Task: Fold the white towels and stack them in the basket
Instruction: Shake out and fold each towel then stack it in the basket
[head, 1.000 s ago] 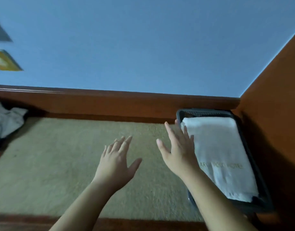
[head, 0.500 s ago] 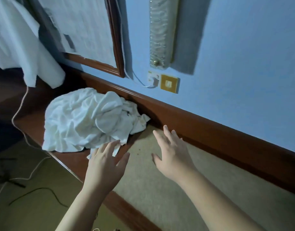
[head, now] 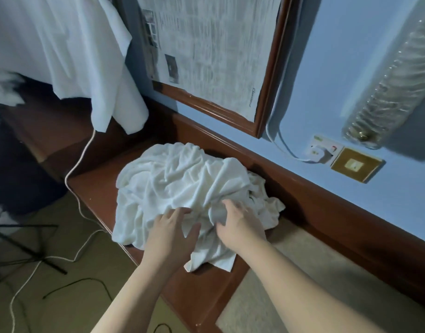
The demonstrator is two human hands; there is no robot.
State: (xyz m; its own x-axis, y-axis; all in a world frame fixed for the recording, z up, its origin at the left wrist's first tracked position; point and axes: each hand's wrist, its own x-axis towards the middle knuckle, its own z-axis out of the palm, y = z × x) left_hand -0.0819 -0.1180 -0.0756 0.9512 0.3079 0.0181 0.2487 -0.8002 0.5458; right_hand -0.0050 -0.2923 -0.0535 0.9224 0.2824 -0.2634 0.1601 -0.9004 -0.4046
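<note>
Towel pile: we see the crumpled white towels (head: 182, 188) heaped on the brown wooden counter (head: 202, 292), against its raised back edge and under the blue wall; the near edge of the heap lies under both our hands.
Left hand: our left hand (head: 169, 234) rests palm down on the front of the pile, fingers (head: 180, 212) spread and nearly straight, pressing on the cloth without gripping it.
Right hand: our right hand (head: 240, 224) sits just beside the left, on the pile's right front; its fingers curl into the fabric and a bunched fold of towel stands up between thumb and fingers, so it has hold of the cloth.
Look of the towels: plain white, soft, deeply creased and tangled, with no folded edges showing; one loose corner hangs toward the counter's front edge below our hands.
Around: a framed newspaper sheet (head: 211, 51) hangs on the wall above the pile, a white cloth (head: 69, 49) drapes at upper left, and a white plug (head: 321, 152) sits in a socket at right.
</note>
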